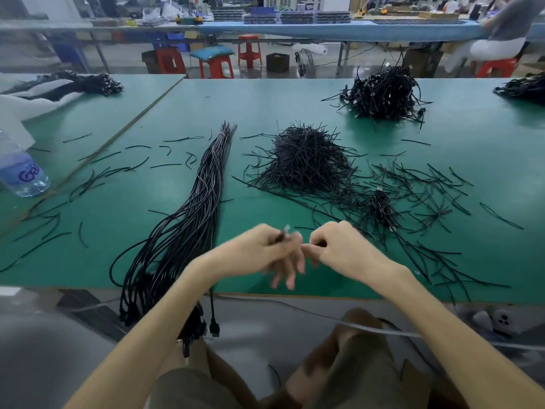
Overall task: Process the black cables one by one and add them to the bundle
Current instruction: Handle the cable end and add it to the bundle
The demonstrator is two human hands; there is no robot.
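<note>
The bundle [188,208] lies on the green table [265,101], left of both hands. The left hand [259,252] pinches a dark cable end [279,237], its other fingers spread and blurred. The right hand [339,246] is curled; what it holds I cannot tell. Keeping both grips close together should give the best control.

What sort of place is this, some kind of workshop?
Most likely a cable assembly factory floor: long green worktables, a heap of tangled black cables, a straightened bundle laid along the table, and further benches with stacked trays and red stools behind.
</note>
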